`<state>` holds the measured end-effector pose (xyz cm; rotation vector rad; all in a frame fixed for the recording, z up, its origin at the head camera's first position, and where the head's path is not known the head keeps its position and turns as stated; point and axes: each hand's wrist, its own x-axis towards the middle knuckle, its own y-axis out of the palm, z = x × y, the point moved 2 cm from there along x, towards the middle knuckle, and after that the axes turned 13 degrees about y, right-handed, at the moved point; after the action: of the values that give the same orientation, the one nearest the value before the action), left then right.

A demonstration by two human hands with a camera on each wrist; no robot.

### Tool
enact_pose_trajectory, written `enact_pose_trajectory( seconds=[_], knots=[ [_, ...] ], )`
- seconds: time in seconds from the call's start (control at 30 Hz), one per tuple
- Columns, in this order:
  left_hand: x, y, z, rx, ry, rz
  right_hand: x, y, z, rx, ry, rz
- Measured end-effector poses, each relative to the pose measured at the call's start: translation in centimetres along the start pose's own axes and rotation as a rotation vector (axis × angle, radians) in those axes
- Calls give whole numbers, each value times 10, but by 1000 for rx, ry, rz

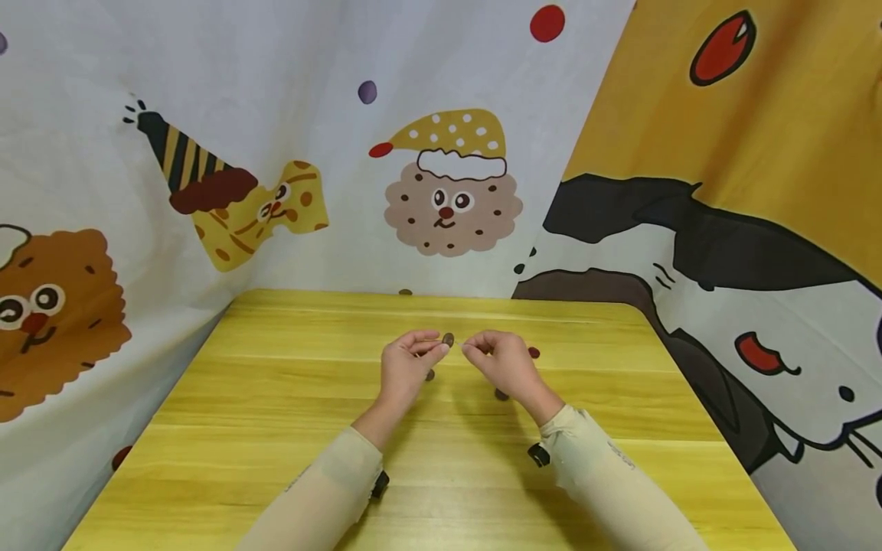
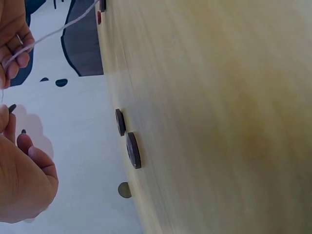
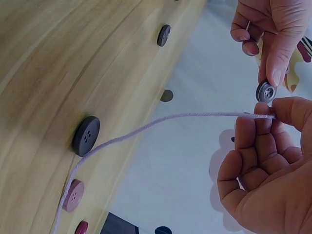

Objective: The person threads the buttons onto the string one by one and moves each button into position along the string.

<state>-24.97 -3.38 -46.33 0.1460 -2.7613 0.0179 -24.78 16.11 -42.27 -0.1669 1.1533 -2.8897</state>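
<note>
Between its thumb and finger, my left hand (image 1: pixel 405 369) pinches a small dark four-hole button (image 3: pixel 266 91), held up above the table with its face showing in the right wrist view. Close by on the right, my right hand (image 1: pixel 506 366) pinches the end of a pale purple string (image 3: pixel 185 115) between thumb and forefinger. The string's tip is near the button; whether it enters a hole cannot be told. From the right hand the string runs down past a large black button (image 3: pixel 87 135) and a pink button (image 3: pixel 73 196) on the table.
On the wooden table (image 1: pixel 289 428) lie more buttons: a dark one (image 1: pixel 430 375) beside the left hand and a red one (image 1: pixel 534 352) behind the right wrist. Two dark buttons (image 2: pixel 133 150) show in the left wrist view. A printed cartoon curtain (image 1: pixel 310 92) hangs behind the table.
</note>
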Motion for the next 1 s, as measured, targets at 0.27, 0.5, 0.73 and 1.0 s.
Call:
enact_pose_trajectory(
  seconds=[0.27, 0.5, 0.73, 1.0],
  knots=[
    [-3, 1, -1, 42, 27, 9, 2, 3, 0, -17, 23, -7],
    [-5, 3, 1, 103, 80, 32, 1, 3, -1, -2, 45, 22],
    [-6, 4, 2, 165, 112, 45, 0, 3, -1, 12, 63, 34],
    [-7, 5, -2, 222, 163, 57, -1, 3, -1, 14, 84, 47]
  ],
)
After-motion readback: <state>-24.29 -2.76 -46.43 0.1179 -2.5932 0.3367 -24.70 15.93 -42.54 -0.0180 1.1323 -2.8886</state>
